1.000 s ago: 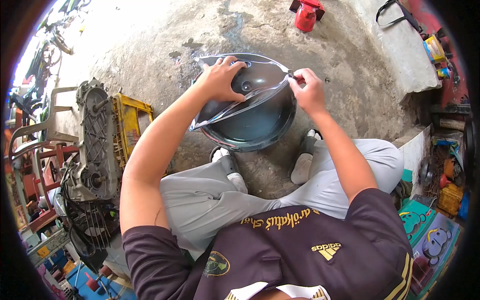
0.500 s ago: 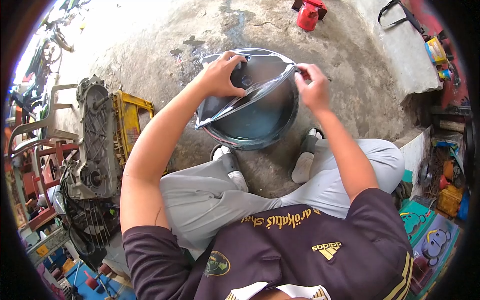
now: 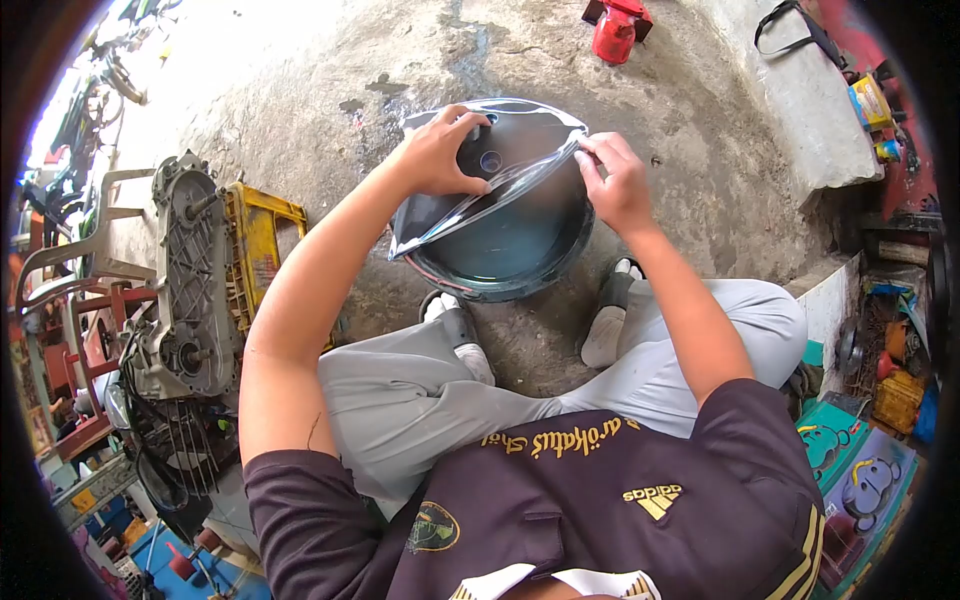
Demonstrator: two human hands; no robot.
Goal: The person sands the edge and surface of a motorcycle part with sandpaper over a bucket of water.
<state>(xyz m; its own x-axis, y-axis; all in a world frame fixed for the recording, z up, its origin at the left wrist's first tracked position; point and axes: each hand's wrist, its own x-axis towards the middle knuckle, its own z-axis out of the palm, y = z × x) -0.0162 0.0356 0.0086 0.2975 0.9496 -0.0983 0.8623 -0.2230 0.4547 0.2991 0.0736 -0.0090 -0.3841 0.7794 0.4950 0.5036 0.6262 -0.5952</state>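
plastic (image 3: pixel 530 145), clear and glossy, is spreading above the far part of a dark round basin (image 3: pixel 500 292), which is sitting on the rough concrete floor (image 3: pixel 700 160) just beyond the person's feet. liquid seems to be lying in the basin, though the glare is making that hard to confirm. the left hand (image 3: pixel 437 150) is opening wide, its fingers reaching the far edge and its thumb touching the near one; whether it is really gripping, i cannot tell. the right hand (image 3: pixel 620 185) is closing in a pinch on the plastic's right corner. the plastic is looking light and bendy, probably slippery if wet, and its pale, thicker-looking edges are offering the surest hold, better than the smooth middle. a yellow crate (image 3: pixel 262 245) and a metal engine casing (image 3: pixel 185 285) are standing to the left, while a red object (image 3: pixel 613 40) is resting at the far right.
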